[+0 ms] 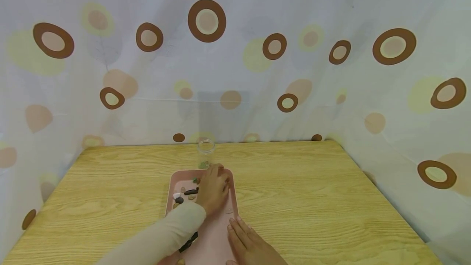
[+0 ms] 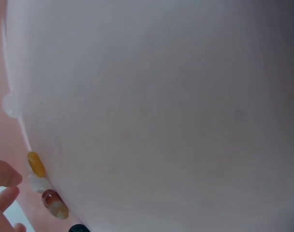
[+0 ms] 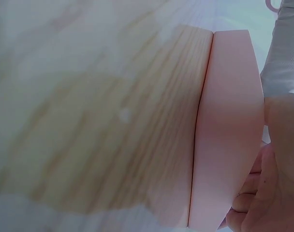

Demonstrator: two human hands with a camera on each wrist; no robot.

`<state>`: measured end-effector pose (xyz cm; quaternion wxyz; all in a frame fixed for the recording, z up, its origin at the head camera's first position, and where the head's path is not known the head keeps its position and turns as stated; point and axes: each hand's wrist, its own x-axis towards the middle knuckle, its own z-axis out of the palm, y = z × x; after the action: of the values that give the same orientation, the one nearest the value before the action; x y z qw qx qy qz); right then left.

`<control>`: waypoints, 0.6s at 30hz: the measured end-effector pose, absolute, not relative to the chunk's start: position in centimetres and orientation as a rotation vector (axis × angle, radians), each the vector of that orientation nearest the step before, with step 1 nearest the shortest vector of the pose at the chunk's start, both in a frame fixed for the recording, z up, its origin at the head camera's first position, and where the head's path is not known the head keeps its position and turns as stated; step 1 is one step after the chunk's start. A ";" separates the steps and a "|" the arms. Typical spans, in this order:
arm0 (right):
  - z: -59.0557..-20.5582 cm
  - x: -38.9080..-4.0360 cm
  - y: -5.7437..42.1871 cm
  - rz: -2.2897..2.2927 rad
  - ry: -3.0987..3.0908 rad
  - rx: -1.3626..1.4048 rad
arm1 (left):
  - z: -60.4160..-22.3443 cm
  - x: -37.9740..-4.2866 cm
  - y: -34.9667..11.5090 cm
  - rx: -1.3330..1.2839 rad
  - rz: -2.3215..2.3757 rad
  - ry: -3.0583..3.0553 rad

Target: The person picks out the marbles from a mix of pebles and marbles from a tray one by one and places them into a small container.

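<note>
In the head view a pink tray [image 1: 220,240] holds small polished stones, among them a dark oval stone [image 1: 179,200] and a white stone [image 1: 177,195]. My left hand [image 1: 213,191] reaches across the tray's far end with bent fingers near the far rim; whether they pinch anything is hidden. A yellow stone [image 2: 36,164] and a brown-and-white stone [image 2: 55,204] lie near its fingertips in the left wrist view. My right hand [image 1: 250,242] rests with straight fingers against the tray's right rim. Right behind the tray stands a clear jar [image 1: 206,150] with greenish stones at its bottom.
The tray lies on a wood-grain table [image 1: 312,199]. A pale curtain [image 1: 235,68] with brown and yellow circles hangs along the back and sides. A clear stone [image 1: 229,211] lies inside the tray by its right wall.
</note>
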<state>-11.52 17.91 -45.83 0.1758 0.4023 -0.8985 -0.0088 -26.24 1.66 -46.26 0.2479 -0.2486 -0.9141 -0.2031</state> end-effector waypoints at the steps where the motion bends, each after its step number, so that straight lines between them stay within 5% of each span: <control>1: -45.8 -11.5 17.9 -0.013 -2.551 1.142 | -46.3 -26.2 1.6 -0.674 -0.565 -2.490; 18: -45.9 -11.6 17.9 -0.098 -2.495 1.139 | -46.3 -26.8 1.5 -0.636 -0.548 -2.504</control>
<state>-11.65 17.91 -45.92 0.1975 0.4069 -0.8912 -0.0352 -26.85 1.55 -46.31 0.2479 -0.2333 -0.9185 -0.2012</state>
